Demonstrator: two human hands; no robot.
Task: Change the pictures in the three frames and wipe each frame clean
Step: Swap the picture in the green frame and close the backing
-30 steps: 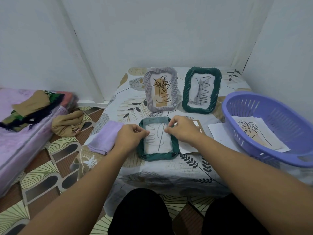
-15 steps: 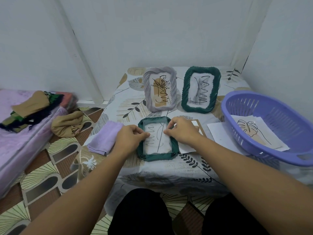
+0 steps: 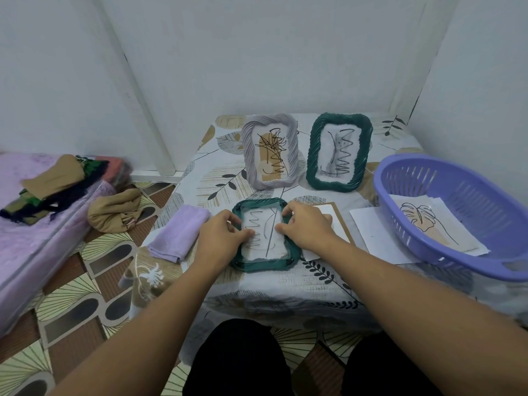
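Note:
A dark green rope-edged frame [image 3: 264, 262] lies flat near the table's front edge, with a white picture [image 3: 265, 241] of squiggly lines inside it. My left hand [image 3: 223, 234] grips the frame's left rim, its thumb lying on the picture. My right hand [image 3: 307, 227] grips the right rim the same way, thumb on the picture. Behind stand a grey frame [image 3: 268, 151] holding a tan plant drawing and a second green frame [image 3: 338, 152] holding a grey drawing. A folded lilac cloth [image 3: 180, 235] lies to the left of my left hand.
A purple basket [image 3: 457, 212] at the right holds a leaf drawing [image 3: 423, 221]. Loose sheets [image 3: 368, 232] lie between the basket and my right hand. Left of the table are a tan garment [image 3: 114, 210] on the floor and a mattress [image 3: 34, 241] with folded clothes.
Both hands slid from the flat frame's top corners down along its sides toward the middle. The frame and picture stay in place.

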